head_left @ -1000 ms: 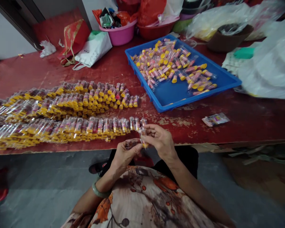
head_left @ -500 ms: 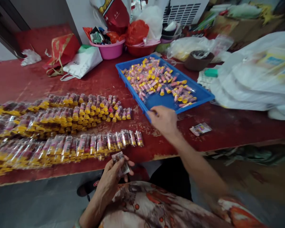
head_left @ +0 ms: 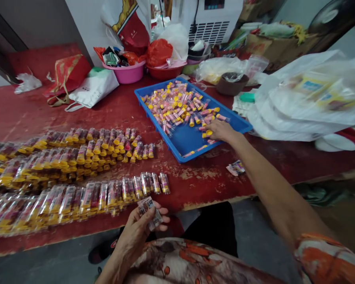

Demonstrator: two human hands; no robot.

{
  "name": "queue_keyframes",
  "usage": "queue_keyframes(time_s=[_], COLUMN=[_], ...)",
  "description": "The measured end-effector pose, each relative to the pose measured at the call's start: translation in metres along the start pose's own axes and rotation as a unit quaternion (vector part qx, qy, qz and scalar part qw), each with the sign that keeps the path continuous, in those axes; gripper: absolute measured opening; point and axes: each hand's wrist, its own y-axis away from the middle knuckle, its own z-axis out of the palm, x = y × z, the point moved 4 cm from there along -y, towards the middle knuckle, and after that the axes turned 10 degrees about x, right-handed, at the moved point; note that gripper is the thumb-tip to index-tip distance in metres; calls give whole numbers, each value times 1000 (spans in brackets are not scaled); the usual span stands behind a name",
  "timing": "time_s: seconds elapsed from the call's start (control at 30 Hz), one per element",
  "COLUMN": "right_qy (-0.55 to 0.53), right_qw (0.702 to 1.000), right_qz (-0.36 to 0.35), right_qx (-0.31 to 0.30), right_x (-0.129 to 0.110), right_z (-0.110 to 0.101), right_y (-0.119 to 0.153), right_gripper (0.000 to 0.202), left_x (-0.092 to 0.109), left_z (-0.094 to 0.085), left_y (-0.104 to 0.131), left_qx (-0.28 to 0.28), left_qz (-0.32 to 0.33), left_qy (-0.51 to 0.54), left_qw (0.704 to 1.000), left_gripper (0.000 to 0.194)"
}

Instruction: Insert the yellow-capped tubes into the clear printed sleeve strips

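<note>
Fingers of the right hand (head_left: 221, 130) reach down, pinching or not, I cannot tell! Beneath, the red worktop (head_left: 192, 179); on it the blue tray (head_left: 184, 139), that hand in over its near right edge; stacked tubes (head_left: 67, 199) line the worktop's near edge leftward; loose tubes (head_left: 177, 103) heap towards the tray's far edge; and smallest, printed cards (head_left: 144, 204) by the worktop's near edge, pinched under the thumb of the left hand (head_left: 139, 221), other fingertips spread

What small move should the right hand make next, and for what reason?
Probably it should close on one of the yellow-capped tubes and lift it: the right hand is among them in the blue tray, while the left hand holds small printed slips.
</note>
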Motion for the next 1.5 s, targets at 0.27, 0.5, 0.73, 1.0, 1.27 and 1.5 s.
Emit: queue_keyframes(time_s=[0.27,0.5,0.73,1.0,1.27,1.5], right_qy=[-141,-611,-666,-647,-766,-751], right_qw=[969,783,731,745,623,639], right_qz=[-12,64,145,157,161,151], right_qx=[203,99,24,47,4,69], right_x=[-47,-144,-177,-170,-146,-148], right_z=[-38,-52,-18,-21,-22,-41], right_y=[51,183,213,209,242,259], right_gripper=[28,19,22,15,18,11], left_x=[7,4,-6,-8,-6,-7], left_z=[31,54,62,66,62,65], left_y=[-4,-13,-18,-21,-21,-15], left_qx=[65,50,51,46,77,95], left_qz=[49,103,78,54,116,150], left_qy=[4,32,-18,-16,11,35], left_qw=[997,993,996,997,990,984], left_gripper=[34,31,29,30,34,32])
